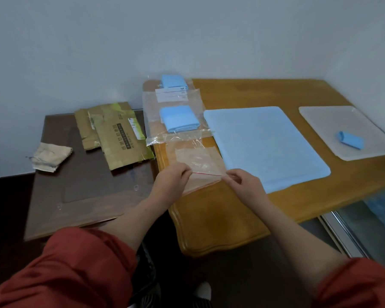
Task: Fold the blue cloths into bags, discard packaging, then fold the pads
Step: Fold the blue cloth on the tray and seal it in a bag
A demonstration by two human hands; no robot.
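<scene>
Left hand point(176, 176): fingers curled, pinching the left end of the zip bag's mouth, at the red seal line.
Right hand point(242, 183): thumb and fingertips pinching the right end of the same mouth; red line stretched straight between both hands.
Zip bag point(198, 161): clear, no cloth visible inside, lying flat on the near left part of the wooden table point(209, 218), mouth toward the person.
Near folded cloth point(179, 118): blue, folded to a neat rectangle, just beyond the zip bag, amid clear plastic; inside or on top of that plastic, cannot tell.
Far folded cloth point(172, 81): blue, at the table's far left corner by the wall, also with clear plastic; white paper label point(170, 94) between the two cloths.
Blue pad point(265, 147): large, spread flat, mid-table, just right of the bags and right hand.
White pad point(342, 121): flat, far right of the table, apart from the blue pad.
Small blue bundle point(350, 140): crumpled or rolled, resting on the white pad.
Dark side table point(87, 185): left of the wooden table, lower.
Cardboard packaging point(118, 134): flattened, torn, on the side table's far end.
Beige rag point(49, 157): on the side table's left edge, apart from the cardboard.
Sleeves point(76, 274): red, pushed up, forearms bare.
</scene>
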